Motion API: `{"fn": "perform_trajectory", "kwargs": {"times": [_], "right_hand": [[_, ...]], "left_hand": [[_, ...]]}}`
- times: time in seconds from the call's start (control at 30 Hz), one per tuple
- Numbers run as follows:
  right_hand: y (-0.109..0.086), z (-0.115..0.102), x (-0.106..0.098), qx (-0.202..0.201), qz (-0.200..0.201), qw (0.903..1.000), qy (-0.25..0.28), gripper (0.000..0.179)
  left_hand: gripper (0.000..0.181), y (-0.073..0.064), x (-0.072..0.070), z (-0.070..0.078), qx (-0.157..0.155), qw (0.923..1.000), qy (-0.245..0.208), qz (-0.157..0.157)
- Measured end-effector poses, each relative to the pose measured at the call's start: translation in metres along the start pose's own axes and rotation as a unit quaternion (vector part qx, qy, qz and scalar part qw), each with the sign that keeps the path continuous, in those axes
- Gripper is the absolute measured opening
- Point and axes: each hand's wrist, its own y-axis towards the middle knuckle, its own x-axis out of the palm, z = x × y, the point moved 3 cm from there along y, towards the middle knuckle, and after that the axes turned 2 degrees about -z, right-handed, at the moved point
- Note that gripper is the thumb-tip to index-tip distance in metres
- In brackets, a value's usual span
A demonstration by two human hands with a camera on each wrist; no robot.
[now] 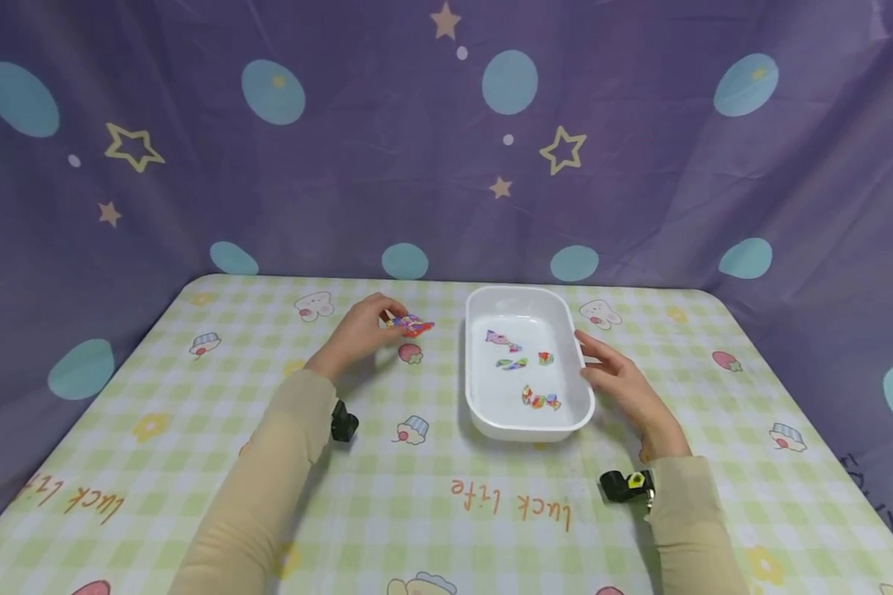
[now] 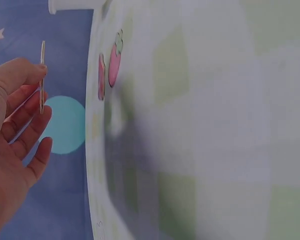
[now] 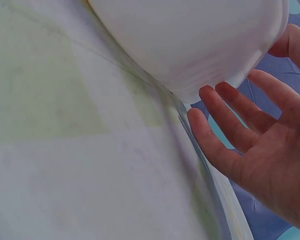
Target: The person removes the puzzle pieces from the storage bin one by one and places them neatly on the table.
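My left hand [image 1: 365, 330] pinches a thin, flat, colourful piece [image 2: 42, 77] between thumb and fingertips, left of a white rectangular tray [image 1: 475, 421]. The left wrist view shows that piece edge-on, raised over the table. Beneath it, a flat reddish piece [image 2: 101, 77] lies beside the cloth's printed strawberry. My right hand [image 1: 621, 384] is at the tray's right side, its fairly straight fingers [image 3: 225, 117] against the outer wall. Inside the tray lie several flat, bright pieces: a pink-purple one [image 1: 500, 338], a green-blue one [image 1: 512, 364], a small red-green one [image 1: 546, 358] and an orange multicoloured one [image 1: 539, 402].
A green-and-white checked cloth [image 1: 193, 430] with printed cupcakes, strawberries and lettering covers the table. Behind the table's far edge hangs a purple curtain [image 1: 387, 165] with stars and blue ovals. A black camera mount is at each wrist.
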Motion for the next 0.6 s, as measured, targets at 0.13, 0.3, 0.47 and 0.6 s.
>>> {"fn": "perform_trajectory", "kwargs": {"times": [0.13, 0.3, 0.47, 0.6], "right_hand": [[0.000, 0.001, 0.000, 0.003, 0.004, 1.0000, 0.001, 0.058], [0.000, 0.001, 0.000, 0.006, 0.003, 1.0000, 0.001, 0.059], [0.000, 0.001, 0.000, 0.010, -0.001, 0.9998, 0.019, 0.059], [0.000, 0.001, 0.001, 0.011, -0.009, 0.9989, 0.044, 0.060]], "left_hand": [[0.027, 0.002, -0.001, -0.005, 0.004, 0.9999, 0.015, -0.002], [0.027, 0.003, -0.002, -0.013, -0.008, 0.9998, 0.014, -0.010], [0.026, 0.004, -0.002, -0.022, -0.019, 0.9995, 0.022, -0.013], [0.026, 0.003, -0.004, -0.026, -0.027, 0.9993, 0.024, -0.012]]}}
